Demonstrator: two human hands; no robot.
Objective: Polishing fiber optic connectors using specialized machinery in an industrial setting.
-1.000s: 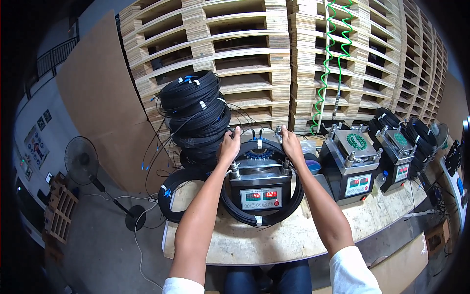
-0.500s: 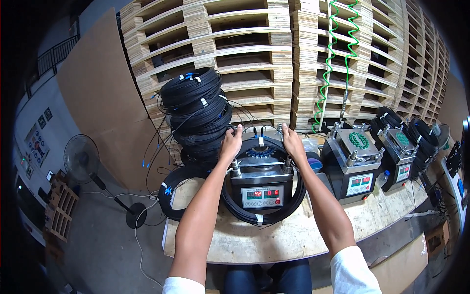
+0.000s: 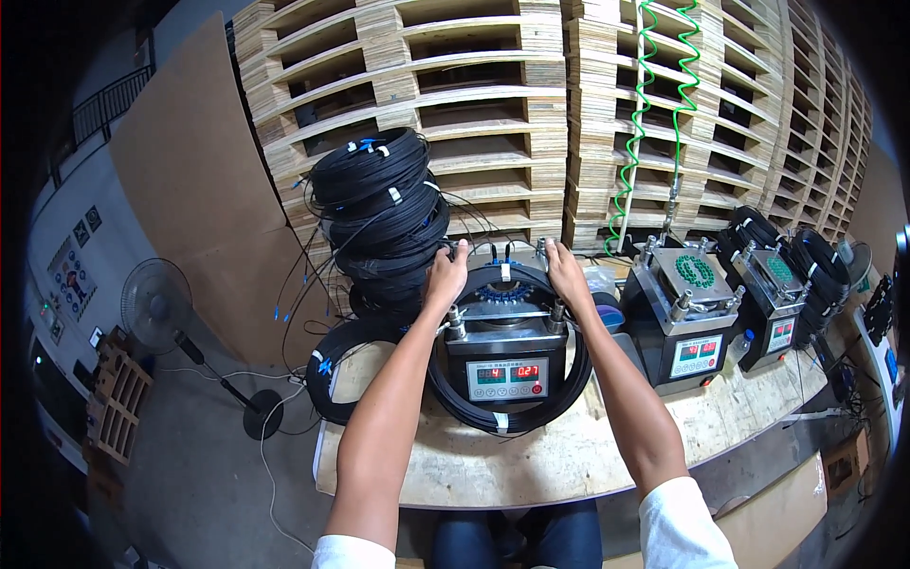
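A black box-shaped machine point(image 3: 507, 341) with a metal top, a red-digit display and a row of buttons stands on the table in front of me. A coil of black cable point(image 3: 505, 422), bound with white ties, hangs around it. Blue connectors point(image 3: 502, 295) sit in a ring on the machine's top, and two black cable ends stand up behind them. My left hand point(image 3: 445, 277) is closed at the far left corner post, thumb up, its other fingers mostly hidden. At the far right corner, my right hand point(image 3: 567, 275) closes around the metal post point(image 3: 541, 248).
Left of the machine rises a tall stack of black cable coils point(image 3: 379, 218), with another coil point(image 3: 327, 365) at the table's point(image 3: 455, 484) left edge. Two similar machines point(image 3: 687, 313) with green-dotted tops stand to the right. Wooden pallets point(image 3: 474, 114) and green spiral hoses point(image 3: 627, 161) are behind.
The red digits on the middle machine's display are different now. Both hands stay at the same far corners, with hardly any movement.
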